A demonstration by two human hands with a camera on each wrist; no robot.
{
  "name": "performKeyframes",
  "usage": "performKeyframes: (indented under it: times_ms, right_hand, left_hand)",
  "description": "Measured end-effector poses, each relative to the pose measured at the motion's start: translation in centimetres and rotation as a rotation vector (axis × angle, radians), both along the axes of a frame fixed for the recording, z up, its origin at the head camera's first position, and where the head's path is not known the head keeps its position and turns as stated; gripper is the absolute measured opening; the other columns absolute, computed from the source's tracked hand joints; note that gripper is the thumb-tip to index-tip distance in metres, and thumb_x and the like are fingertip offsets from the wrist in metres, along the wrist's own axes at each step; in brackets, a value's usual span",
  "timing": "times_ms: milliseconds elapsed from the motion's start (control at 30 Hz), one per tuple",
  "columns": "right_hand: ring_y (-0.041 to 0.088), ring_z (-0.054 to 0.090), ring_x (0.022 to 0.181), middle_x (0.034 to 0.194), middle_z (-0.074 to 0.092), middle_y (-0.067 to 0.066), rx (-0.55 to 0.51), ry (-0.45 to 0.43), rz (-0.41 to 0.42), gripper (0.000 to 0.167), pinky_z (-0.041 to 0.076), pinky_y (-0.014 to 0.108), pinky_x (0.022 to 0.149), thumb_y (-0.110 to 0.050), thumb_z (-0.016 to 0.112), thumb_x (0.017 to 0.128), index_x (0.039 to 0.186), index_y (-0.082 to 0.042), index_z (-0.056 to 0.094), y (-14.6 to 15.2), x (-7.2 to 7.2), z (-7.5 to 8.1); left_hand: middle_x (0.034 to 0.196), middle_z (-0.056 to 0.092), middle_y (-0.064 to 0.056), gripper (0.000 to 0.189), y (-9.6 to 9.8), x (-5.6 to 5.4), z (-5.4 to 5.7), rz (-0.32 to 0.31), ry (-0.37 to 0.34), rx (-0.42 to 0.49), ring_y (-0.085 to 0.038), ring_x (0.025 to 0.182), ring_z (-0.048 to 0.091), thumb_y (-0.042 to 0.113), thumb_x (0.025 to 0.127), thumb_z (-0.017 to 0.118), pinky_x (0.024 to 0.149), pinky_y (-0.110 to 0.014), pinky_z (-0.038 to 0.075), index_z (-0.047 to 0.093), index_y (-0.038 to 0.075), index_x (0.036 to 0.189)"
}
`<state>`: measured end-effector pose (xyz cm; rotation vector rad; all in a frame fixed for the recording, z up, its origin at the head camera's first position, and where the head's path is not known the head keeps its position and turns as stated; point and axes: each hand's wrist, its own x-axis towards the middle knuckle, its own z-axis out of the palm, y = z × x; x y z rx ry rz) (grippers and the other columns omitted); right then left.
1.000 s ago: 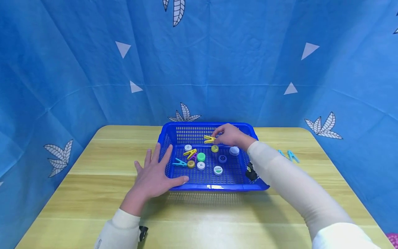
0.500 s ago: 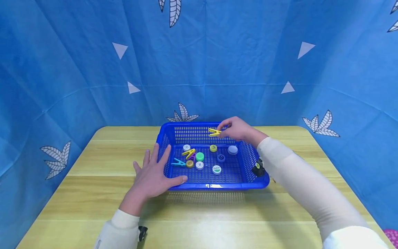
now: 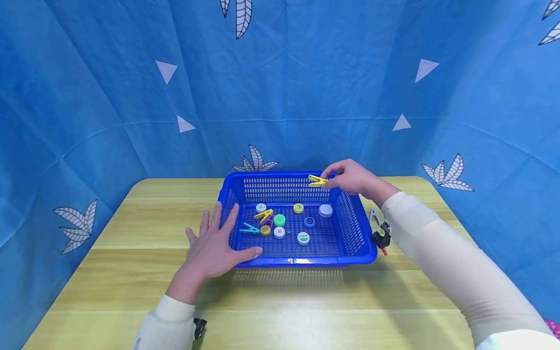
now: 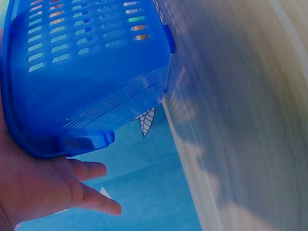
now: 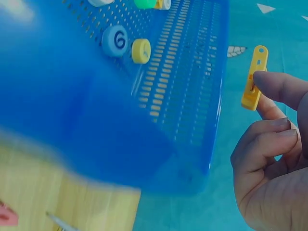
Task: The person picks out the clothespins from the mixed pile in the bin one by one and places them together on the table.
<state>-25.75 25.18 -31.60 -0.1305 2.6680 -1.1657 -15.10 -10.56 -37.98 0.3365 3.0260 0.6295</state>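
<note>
My right hand (image 3: 352, 176) pinches a yellow clothespin (image 5: 254, 79) between thumb and forefinger, raised over the back right corner of the blue plastic basket (image 3: 302, 261). My left hand (image 3: 214, 243) lies with straight, spread fingers against the basket's left rim, its thumb along the front left corner. Inside the basket sit several bottle caps, among them a green cap (image 3: 279, 220), a dark blue cap (image 3: 309, 222) and a yellow cap (image 3: 298, 208). On the left of its floor lie a yellow clothespin (image 3: 264, 215), a purple clothespin (image 3: 268, 221) and a light blue clothespin (image 3: 249, 228).
Right of the basket, on the wooden table (image 3: 280, 304), a grey clothespin (image 3: 374, 215) and a red clothespin (image 5: 7, 215) show partly beside the right wrist camera (image 3: 381, 235). A blue patterned curtain (image 3: 284, 87) hangs behind and at both sides.
The right hand has risen and moved right, carrying the yellow clothespin from low inside the basket toward its back right corner. My left hand stays at the left rim.
</note>
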Motion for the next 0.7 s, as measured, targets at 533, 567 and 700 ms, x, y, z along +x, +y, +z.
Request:
performKeyframes:
  times_ms: [533, 567, 700]
  right_hand:
    - [0.014, 0.033, 0.052, 0.069, 0.043, 0.0, -0.036, -0.015, -0.041, 0.029, 0.028, 0.026, 0.044, -0.021, 0.074, 0.092, 0.117, -0.008, 0.07, 4.1, 2.2, 0.8]
    - [0.014, 0.032, 0.051, 0.068, 0.042, -0.001, -0.038, -0.015, -0.042, 0.029, 0.028, 0.026, 0.044, -0.021, 0.074, 0.092, 0.118, -0.009, 0.07, 4.3, 2.3, 0.8]
    - [0.014, 0.032, 0.05, 0.068, 0.042, 0.0, -0.054, -0.011, -0.055, 0.029, 0.029, 0.026, 0.044, -0.022, 0.074, 0.092, 0.118, -0.009, 0.07, 5.6, 2.9, 0.8]
  left_hand:
    - [0.166, -0.002, -0.018, 0.119, -0.1, 0.1, 0.0, -0.007, 0.003, -0.002, -0.051, 0.145, -0.009, 0.083, 0.073, 0.061, 0.097, -0.082, -0.008, 0.012, 0.022, 0.162]
    - [0.166, -0.003, -0.018, 0.12, -0.1, 0.1, 0.0, -0.008, 0.001, -0.001, -0.051, 0.145, -0.009, 0.084, 0.072, 0.06, 0.097, -0.082, -0.009, 0.012, 0.022, 0.162]
    - [0.166, -0.003, -0.018, 0.12, -0.1, 0.0, 0.2, -0.011, 0.004, 0.004, -0.051, 0.145, -0.009, 0.085, 0.072, 0.06, 0.096, -0.082, -0.009, 0.011, 0.023, 0.163]
